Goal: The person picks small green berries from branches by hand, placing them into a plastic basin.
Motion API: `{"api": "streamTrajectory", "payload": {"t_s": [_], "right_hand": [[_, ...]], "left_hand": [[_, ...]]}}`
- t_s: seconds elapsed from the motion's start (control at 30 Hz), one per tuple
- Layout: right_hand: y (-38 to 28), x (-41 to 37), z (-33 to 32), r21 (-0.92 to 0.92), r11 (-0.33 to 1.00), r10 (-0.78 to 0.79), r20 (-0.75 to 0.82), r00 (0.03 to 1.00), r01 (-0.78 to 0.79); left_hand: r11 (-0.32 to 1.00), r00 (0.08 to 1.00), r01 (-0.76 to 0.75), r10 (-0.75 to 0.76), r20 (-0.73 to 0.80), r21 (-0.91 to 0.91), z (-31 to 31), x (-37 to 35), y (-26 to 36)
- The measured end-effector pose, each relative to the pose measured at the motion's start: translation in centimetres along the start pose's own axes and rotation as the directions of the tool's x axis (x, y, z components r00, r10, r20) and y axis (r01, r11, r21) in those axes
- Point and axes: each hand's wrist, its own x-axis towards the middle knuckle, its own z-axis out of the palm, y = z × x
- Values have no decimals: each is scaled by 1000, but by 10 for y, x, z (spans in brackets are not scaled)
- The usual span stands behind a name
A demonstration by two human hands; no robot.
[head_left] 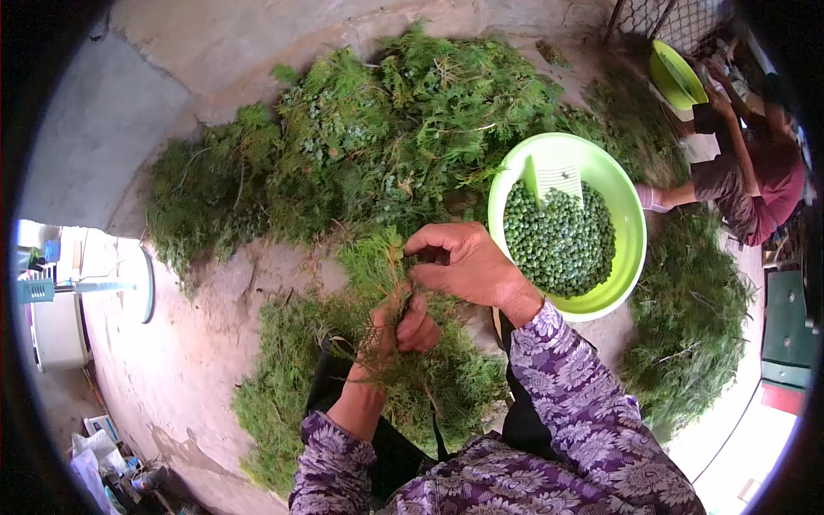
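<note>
- Stripping a sprig (378,266), judging by the pose: left hand (402,330) closing in a fist around the lower stems, holding the bunch upright over the lap.
- Right hand (468,264) curling over the sprig's top, fingertips pinching together in the foliage, apparently plucking off something small.
- Sitting just right of the right hand: a bowl (633,225), partly filled with small round green cones (562,245), with a pale flat scoop (560,180) leaning among them.
- Next move, probably: carrying whatever is pinched across to the bowl and letting go over it. Calling for a short swing to the right, with the left hand gripping firmly enough to stop the bunch pulling loose.
- Sprig looking feathery and flat-fronded, fresh green, thin stems fanning out above the fist; any cones on it being too small to make out.
- Lying on the floor (197,343) all around: a heap (386,129) of the same greenery, reaching the bowl's far side.
- Working at the upper right: another person (755,176), beside a second bowl (674,77).
</note>
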Motion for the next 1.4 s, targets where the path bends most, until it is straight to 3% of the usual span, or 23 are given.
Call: {"api": "streamTrajectory", "payload": {"t_s": [0.07,0.2,0.27,0.47,0.67,0.73,0.77,0.83,0.87,0.9,0.93,0.97,1.03,1.1,1.17,1.27,1.33,1.4], "right_hand": [[3,0,1,-85,996,20,-8,1000,-21],[7,1,-1,-177,981,-87,-11,996,83],[6,1,-3,-200,975,-96,-4,995,93],[6,1,-1,-238,968,-85,-25,996,77],[10,0,2,-360,907,-241,-23,970,217],[13,-1,8,-598,759,-406,-129,905,255],[13,0,7,-597,760,-406,-130,905,255],[14,1,-1,-827,546,-502,-200,841,129],[20,6,-10,-606,787,-374,-320,870,116],[27,10,-24,-321,943,-213,-390,896,85],[15,8,-36,125,987,137,-310,941,-102],[8,6,-36,121,987,137,-306,942,-104],[-2,0,-33,586,805,269,-217,938,-95],[-5,0,-24,640,762,250,-158,955,-94],[0,3,-22,745,658,141,25,990,-112],[4,4,-23,599,787,146,55,988,-150],[5,3,-22,519,839,140,83,987,-163],[2,2,-20,719,667,133,142,981,-195]], "left_hand": [[999,1000,5,-5,-5,41,-1,0,-2],[999,1000,25,-25,9,45,-1,1,-3],[996,995,46,-40,-88,70,4,0,-3],[999,1000,24,-23,-8,44,-6,1,-6],[999,999,-1,3,-45,50,3,1,-5],[998,999,-1,4,-49,59,0,3,-4],[998,999,-1,5,-53,68,-2,3,-4],[997,999,1,2,-34,84,0,-1,-5],[995,1000,4,-2,-14,99,0,-3,-5],[995,1000,4,-2,-12,98,-1,-4,-5],[998,1000,1,-2,24,60,-3,-4,-4],[1000,998,-1,0,59,22,-4,-5,-4],[1000,995,-3,2,101,7,-7,-4,-4],[1000,990,3,-2,140,-3,-7,-5,-3],[1000,995,-2,4,99,-17,-5,-6,-3],[999,1000,-11,12,-16,50,1,-6,-1],[1000,999,-14,13,35,21,-3,-6,-2],[1000,996,-13,14,85,-7,-6,-5,-1]]}}
